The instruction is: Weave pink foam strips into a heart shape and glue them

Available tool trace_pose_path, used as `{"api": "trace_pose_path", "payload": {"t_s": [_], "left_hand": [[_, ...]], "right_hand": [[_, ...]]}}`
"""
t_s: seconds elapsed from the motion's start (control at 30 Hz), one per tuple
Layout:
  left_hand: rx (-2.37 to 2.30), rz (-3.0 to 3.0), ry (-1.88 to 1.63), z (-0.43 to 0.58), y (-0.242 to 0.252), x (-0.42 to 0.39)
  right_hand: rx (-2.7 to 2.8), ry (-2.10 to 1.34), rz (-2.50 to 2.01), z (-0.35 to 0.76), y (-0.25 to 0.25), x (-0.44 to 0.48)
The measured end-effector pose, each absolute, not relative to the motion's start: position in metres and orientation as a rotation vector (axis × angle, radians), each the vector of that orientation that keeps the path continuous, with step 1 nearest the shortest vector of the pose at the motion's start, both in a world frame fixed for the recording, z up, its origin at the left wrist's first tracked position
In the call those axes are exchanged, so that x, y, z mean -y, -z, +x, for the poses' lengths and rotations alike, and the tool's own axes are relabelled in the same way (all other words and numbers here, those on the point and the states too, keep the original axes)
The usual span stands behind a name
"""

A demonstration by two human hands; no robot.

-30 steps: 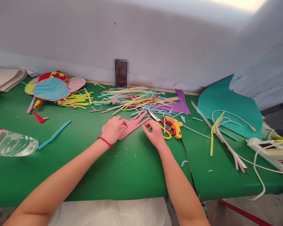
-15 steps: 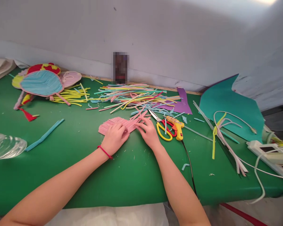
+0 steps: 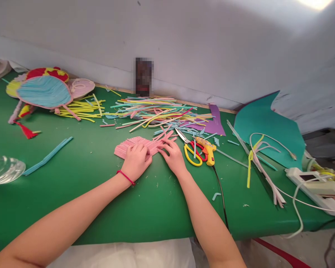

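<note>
Lying on the green surface [image 3: 156,212] at twelve o'clock, the pink fan [image 3: 125,147] has the left hand [image 3: 138,158] curled over it and the right hand [image 3: 173,154] bent at its two-o'clock strips [image 3: 165,133], grips unclear, aligning seemingly the step, next probably calling for light pinning.

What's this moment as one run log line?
left hand: on pink strip piece; right hand: at its right end; nearby: scissors, yellow glue gun; surface: green table
</note>
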State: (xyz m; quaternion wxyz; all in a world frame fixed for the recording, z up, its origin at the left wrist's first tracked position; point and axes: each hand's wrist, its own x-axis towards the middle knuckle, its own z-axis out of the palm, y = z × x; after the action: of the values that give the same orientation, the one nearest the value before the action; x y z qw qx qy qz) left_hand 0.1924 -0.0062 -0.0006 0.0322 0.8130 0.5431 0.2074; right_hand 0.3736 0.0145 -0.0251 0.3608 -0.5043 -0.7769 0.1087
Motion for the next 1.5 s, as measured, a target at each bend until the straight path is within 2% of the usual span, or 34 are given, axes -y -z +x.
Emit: {"api": "trace_pose_path", "payload": {"t_s": [1.0, 1.5], "left_hand": [[-1.631, 2.540, -0.597, 0.191, -0.004, 0.009], [-1.520, 2.476, -0.643, 0.186, -0.004, 0.011]], "right_hand": [[2.038, -0.228, -1.349, 0.372, 0.023, -0.013], [2.076, -0.279, -1.169, 0.365, 0.008, -0.002]]}}
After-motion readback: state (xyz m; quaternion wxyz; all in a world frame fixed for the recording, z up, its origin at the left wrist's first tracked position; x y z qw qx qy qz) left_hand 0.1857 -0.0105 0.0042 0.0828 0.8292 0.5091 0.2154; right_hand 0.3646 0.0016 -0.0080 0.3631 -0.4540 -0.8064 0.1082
